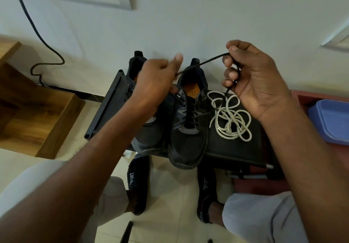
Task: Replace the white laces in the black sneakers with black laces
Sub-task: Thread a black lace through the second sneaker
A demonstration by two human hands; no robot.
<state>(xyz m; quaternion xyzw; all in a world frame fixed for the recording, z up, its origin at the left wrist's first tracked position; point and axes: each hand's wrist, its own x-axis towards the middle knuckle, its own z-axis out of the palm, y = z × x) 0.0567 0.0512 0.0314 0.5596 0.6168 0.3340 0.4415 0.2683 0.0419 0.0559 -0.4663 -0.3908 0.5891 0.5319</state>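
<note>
Both hands, left hand and right hand, hold black lace taut above sneaker.

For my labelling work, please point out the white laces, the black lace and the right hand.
white laces (229,117), head view, middle of the tangle.
black lace (207,61), head view, taut stretch between hands.
right hand (253,78), head view, palm.

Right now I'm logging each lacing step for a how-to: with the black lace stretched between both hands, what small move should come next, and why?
Probably cross the two ends to start the knot. The right sneaker already looks laced with the black lace, which the left hand and right hand hold taut above it, while the white laces lie discarded beside it.
</note>
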